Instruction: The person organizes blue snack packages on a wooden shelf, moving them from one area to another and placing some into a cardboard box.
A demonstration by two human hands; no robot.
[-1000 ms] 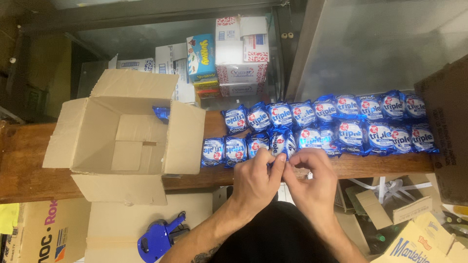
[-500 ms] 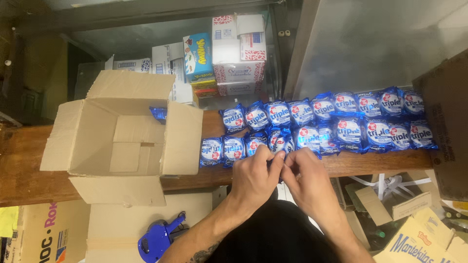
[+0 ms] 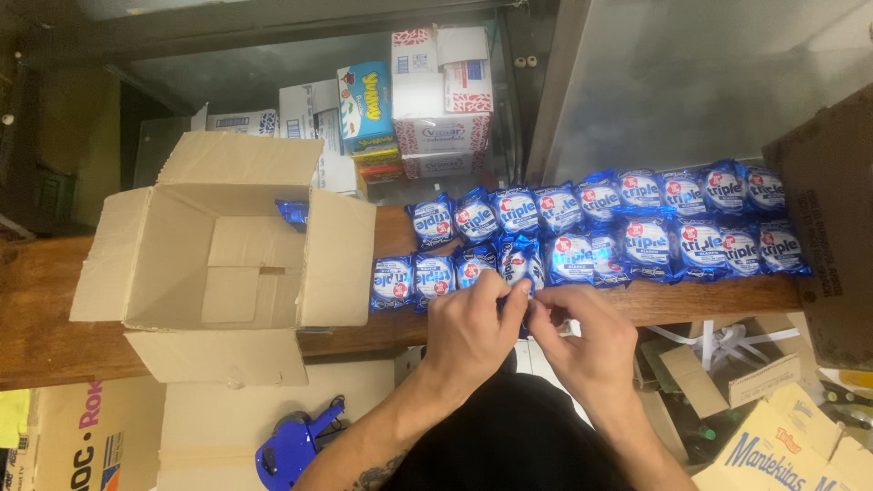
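Note:
Two rows of blue snack packets lie along a wooden shelf. My left hand and my right hand meet at the shelf's front edge, both pinching the lower edge of one blue packet in the near row. The fingertips touch each other there. An open cardboard box stands on the shelf to the left of the packets, its flaps spread wide and its inside bare. One more blue packet peeks out behind the box's right flap.
Stacked small cartons stand behind the shelf. A blue label gun lies below on a carton. Large brown cartons sit at the right, printed yellow ones at the lower right.
Both hands have stayed together at the same packet in the near row. They have shifted slightly, and the view has drifted a little.

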